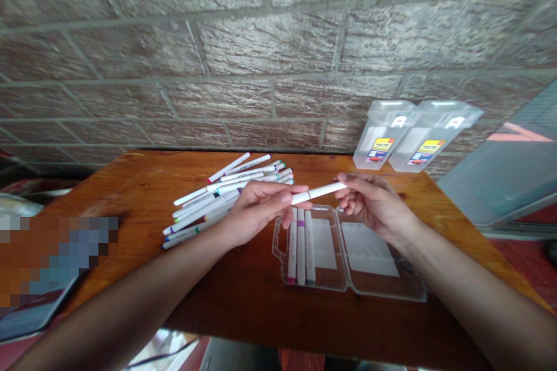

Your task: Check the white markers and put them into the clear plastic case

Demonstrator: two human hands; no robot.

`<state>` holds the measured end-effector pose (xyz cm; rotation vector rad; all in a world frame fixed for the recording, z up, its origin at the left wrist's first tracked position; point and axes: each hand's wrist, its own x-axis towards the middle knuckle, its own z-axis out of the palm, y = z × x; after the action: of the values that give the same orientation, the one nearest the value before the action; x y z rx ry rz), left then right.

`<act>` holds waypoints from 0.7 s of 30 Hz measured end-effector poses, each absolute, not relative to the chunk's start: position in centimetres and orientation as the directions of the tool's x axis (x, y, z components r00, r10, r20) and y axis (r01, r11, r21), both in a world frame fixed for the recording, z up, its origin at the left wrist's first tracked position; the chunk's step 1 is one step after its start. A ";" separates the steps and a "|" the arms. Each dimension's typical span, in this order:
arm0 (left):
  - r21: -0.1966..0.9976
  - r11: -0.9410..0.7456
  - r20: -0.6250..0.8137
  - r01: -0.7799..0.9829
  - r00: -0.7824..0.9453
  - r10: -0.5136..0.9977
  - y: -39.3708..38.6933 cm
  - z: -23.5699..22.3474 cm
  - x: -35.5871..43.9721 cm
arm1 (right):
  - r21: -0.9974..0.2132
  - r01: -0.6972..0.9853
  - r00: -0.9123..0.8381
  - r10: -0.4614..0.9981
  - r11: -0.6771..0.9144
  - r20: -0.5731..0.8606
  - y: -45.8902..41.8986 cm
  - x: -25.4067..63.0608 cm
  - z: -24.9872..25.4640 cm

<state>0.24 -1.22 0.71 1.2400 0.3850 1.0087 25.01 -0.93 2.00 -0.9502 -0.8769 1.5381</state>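
Observation:
Between my two hands a white marker [321, 192] is held almost level, tilted up slightly to the right. My left hand [265, 204] pinches its left end, and the fingertips of my right hand [369, 200] grip its right end. Below them lies an open clear plastic case [348, 285] with its two halves spread flat. Three white markers [301, 246] stand side by side in its left half, their bands pink, purple and grey. Behind my left hand is a loose pile of white markers [204, 203] with coloured ends, partly covered by that hand.
Two translucent plastic containers [378, 136] with labels stand at the back right against the brick wall [278, 40]. A dark-edged device [39, 307], partly blurred out, sits at the left edge of the wooden table [226, 301].

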 end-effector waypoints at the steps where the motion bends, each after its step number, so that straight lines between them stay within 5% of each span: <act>1: 0.906 -0.003 0.253 -0.423 0.536 0.805 -1.2 0.8 0.3 | -0.906 -0.397 -0.102 0.988 -0.147 -0.116 -0.9 25.0 2.0; 21: 0.943 -0.109 0.256 -0.314 0.478 0.840 -0.8 0.3 0.0 | -0.942 -0.334 -0.023 1.000 0.010 0.019 -1.2 25.0 2.2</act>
<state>-0.03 -0.83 0.28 1.3431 0.5140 1.0516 24.98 -1.16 2.21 -0.9320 -0.9792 1.3591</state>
